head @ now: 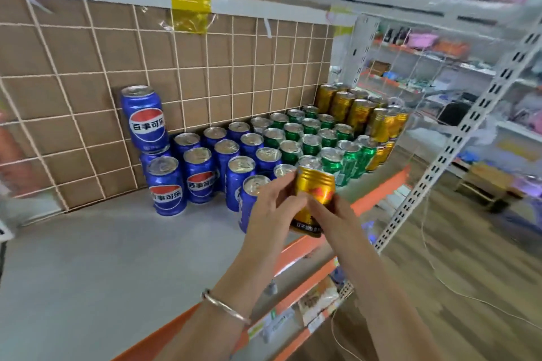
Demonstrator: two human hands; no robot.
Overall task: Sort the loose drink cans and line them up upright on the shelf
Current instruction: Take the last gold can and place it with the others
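Observation:
A gold drink can point(314, 187) is held upright above the front edge of the grey shelf point(102, 258). My left hand point(271, 208) grips its left side and my right hand point(334, 217) pinches its lower right side. Behind it stand rows of upright cans: blue cans point(199, 173) on the left, green cans point(311, 138) in the middle, gold cans point(357, 114) at the far right. One blue can point(145, 119) is stacked on another at the back left.
A wire grid over cardboard point(190, 73) backs the shelf. An orange strip point(378, 193) lines its front edge. A perforated white upright point(457, 132) stands at the right. A lower shelf with packets point(316, 302) lies beneath, beside a wooden floor point(469, 272).

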